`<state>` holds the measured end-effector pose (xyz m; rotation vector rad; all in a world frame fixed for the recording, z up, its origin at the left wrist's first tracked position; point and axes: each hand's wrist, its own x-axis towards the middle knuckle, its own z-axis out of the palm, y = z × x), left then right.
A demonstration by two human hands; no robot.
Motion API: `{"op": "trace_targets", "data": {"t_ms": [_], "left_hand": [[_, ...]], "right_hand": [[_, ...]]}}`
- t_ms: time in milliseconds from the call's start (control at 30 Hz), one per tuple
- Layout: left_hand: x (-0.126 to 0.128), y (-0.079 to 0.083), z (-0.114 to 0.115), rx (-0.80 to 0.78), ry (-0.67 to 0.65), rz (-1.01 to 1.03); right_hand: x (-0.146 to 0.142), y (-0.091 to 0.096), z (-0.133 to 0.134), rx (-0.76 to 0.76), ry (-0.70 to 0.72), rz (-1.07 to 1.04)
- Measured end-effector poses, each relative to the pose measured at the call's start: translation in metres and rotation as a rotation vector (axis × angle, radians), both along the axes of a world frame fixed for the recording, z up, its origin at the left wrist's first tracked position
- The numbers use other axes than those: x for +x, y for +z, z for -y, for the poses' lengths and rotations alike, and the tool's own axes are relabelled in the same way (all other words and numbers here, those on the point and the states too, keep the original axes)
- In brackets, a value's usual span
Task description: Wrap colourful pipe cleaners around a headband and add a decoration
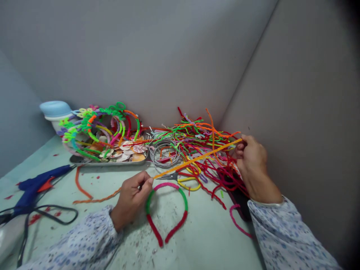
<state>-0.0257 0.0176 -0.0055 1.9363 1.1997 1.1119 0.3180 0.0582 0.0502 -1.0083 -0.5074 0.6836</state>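
A yellow-orange pipe cleaner (198, 157) is stretched straight between my two hands above the table. My left hand (134, 195) pinches its lower end, and my right hand (251, 159) grips the other end, higher and farther right. Below it lies a headband (185, 204) wrapped in pink, green and dark red, its two tips pointing toward me. Scissors with yellow handles (187, 182) rest just behind the headband, partly under the stretched pipe cleaner. A twisted orange pipe cleaner (97, 200) lies on the table left of my left hand.
A metal tray (112, 164) holds shells and several decorated headbands (109, 116). Beside it are a wire coil (159, 161) and a heap of coloured pipe cleaners (194, 129). A blue glue gun (36, 183) with its cord lies left, a lidded container (56, 112) behind. Grey walls enclose the table.
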Motion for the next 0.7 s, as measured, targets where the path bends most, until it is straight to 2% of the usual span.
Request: {"op": "trace_targets", "data": {"t_ms": [100, 233, 433, 700], "left_hand": [[0.002, 0.002, 0.002, 0.02, -0.036, -0.039], [0.004, 0.006, 0.007, 0.036, -0.062, -0.087], [0.004, 0.004, 0.009, -0.005, -0.082, -0.042], [-0.001, -0.003, 0.004, -0.097, -0.089, 0.145]], "right_hand": [[-0.007, 0.003, 0.0, -0.004, -0.046, -0.116], [-0.013, 0.006, 0.001, -0.012, -0.028, -0.233], [-0.016, 0.006, 0.0, -0.02, -0.038, -0.279], [-0.015, 0.001, 0.002, -0.061, 0.151, -0.237]]}}
